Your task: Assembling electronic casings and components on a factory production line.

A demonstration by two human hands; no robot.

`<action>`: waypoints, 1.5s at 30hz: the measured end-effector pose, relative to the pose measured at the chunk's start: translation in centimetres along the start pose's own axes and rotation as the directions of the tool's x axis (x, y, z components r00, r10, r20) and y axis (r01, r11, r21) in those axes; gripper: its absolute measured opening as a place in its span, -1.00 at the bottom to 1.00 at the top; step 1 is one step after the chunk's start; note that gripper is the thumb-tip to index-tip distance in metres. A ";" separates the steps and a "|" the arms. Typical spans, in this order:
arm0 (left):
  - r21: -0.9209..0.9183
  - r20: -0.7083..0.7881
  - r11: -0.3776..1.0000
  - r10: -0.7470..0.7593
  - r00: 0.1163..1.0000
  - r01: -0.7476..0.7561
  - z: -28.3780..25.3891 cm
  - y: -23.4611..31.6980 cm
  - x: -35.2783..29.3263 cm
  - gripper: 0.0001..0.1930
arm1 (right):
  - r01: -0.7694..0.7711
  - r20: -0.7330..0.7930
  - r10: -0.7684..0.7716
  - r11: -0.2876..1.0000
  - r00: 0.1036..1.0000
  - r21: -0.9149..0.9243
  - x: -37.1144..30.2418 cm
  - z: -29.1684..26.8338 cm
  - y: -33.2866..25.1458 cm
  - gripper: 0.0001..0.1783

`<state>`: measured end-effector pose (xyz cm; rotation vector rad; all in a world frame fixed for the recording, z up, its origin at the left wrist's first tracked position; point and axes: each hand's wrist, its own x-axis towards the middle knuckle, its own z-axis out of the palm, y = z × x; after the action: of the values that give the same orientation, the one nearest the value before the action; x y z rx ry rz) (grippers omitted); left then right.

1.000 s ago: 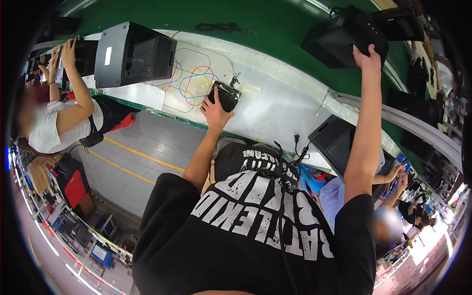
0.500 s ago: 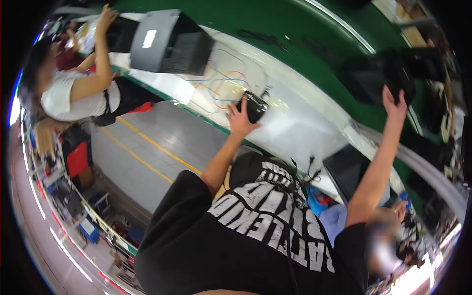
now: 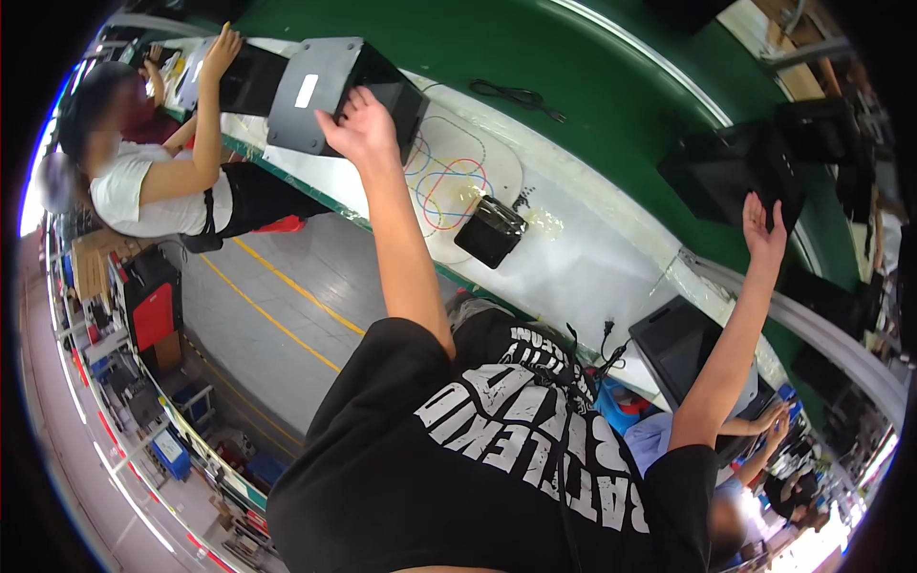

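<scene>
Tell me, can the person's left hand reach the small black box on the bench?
Probably yes. The left hand looks empty, beside the large grey-and-black box; the small black box lies nearer the person's body, clear of both hands, with nothing visible blocking the way.

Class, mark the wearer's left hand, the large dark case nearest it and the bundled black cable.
Left hand (image 3: 364, 129): head view, middle of hand.
Large dark case (image 3: 331, 76): head view, grey panel.
Bundled black cable (image 3: 525, 97): head view, coiled part.
</scene>
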<state>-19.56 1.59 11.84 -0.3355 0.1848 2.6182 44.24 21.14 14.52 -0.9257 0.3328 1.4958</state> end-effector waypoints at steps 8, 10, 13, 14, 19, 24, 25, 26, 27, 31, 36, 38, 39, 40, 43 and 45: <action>0.175 -0.117 0.860 -0.466 0.877 0.480 -1.2 7.3 9.9 -0.67 | 0.391 0.320 -0.273 0.829 0.907 -0.400 -9.4 -7.3 10.5 -0.78; 0.088 -0.045 0.806 -0.584 0.811 0.585 2.4 8.6 9.6 -0.55 | 0.478 0.490 -0.231 0.742 0.841 -0.470 -10.4 -13.4 15.3 -0.76; 0.327 -0.022 0.828 -0.476 0.879 0.456 9.6 3.5 0.5 -0.51 | 0.073 0.197 0.163 0.563 0.967 -0.823 -15.7 -15.6 21.3 -0.53; 0.422 0.058 0.784 -0.524 0.849 0.455 10.9 2.4 -1.8 -0.52 | 0.067 0.205 0.178 0.577 0.962 -0.814 -15.7 -15.9 22.2 -0.53; 0.476 0.152 0.457 -0.884 0.441 0.752 17.1 -1.9 -15.3 -0.65 | -0.581 0.133 0.681 0.697 0.720 -0.421 -11.6 -15.2 25.7 0.06; 0.522 0.054 0.249 -0.964 0.260 0.815 19.5 -3.8 -19.6 -0.66 | -0.457 0.508 0.408 0.889 0.758 -0.032 -7.4 -12.4 22.5 -0.01; 0.496 0.037 0.161 -0.986 0.164 0.853 19.2 -4.4 -20.4 -0.67 | -0.395 0.479 0.325 0.917 0.815 0.050 -8.1 -12.2 20.7 -0.14; 0.465 0.027 0.071 -0.997 0.066 0.882 18.5 -5.1 -21.3 -0.68 | -0.324 0.440 0.241 0.938 0.865 0.125 -8.9 -12.2 18.4 -0.26; 0.463 0.040 0.120 -0.993 0.115 0.878 18.0 -5.9 -22.5 -0.70 | -0.239 0.441 0.221 0.971 0.870 -0.015 -10.0 -12.1 16.2 -0.33; 0.378 -0.065 0.012 -0.997 0.039 0.926 12.2 -10.2 -22.2 -0.74 | 0.119 0.182 -0.015 0.807 0.983 -0.579 -15.5 -10.2 12.1 -0.42; 0.293 -0.031 0.084 -0.995 0.097 0.952 4.2 -11.8 -19.1 -0.75 | 0.263 0.126 -0.287 0.511 0.950 -0.818 -15.6 -11.5 11.6 -0.52; 0.256 -0.089 0.128 -0.984 0.155 0.958 0.9 -10.9 -18.2 -0.75 | 0.348 0.193 -0.357 0.446 0.914 -0.824 -15.2 -11.4 11.1 -0.59; 0.216 -0.151 0.162 -0.969 0.196 0.963 -0.9 -10.6 -17.9 -0.74 | 0.374 0.225 -0.380 0.381 0.897 -0.846 -15.4 -10.7 10.9 -0.61; 0.274 -0.292 0.278 -0.888 0.355 0.921 -2.9 -10.3 -18.4 -0.73 | 0.396 0.258 -0.400 0.312 0.879 -0.864 -15.7 -10.2 10.6 -0.62; 0.076 -0.339 0.338 -0.876 0.343 0.938 -10.4 -8.3 -19.4 -0.72 | 0.417 0.353 -0.412 0.075 0.840 -0.906 -15.0 -9.8 10.1 -0.57; -0.117 -0.184 0.230 -0.961 0.206 0.966 -16.5 -6.9 -19.7 -0.72 | 0.413 0.364 -0.391 0.048 0.845 -0.909 -14.2 -10.4 10.4 -0.58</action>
<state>3.90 -4.52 0.84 -0.5169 0.0314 1.2501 36.61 2.20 14.72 -1.8421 -1.0831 1.0043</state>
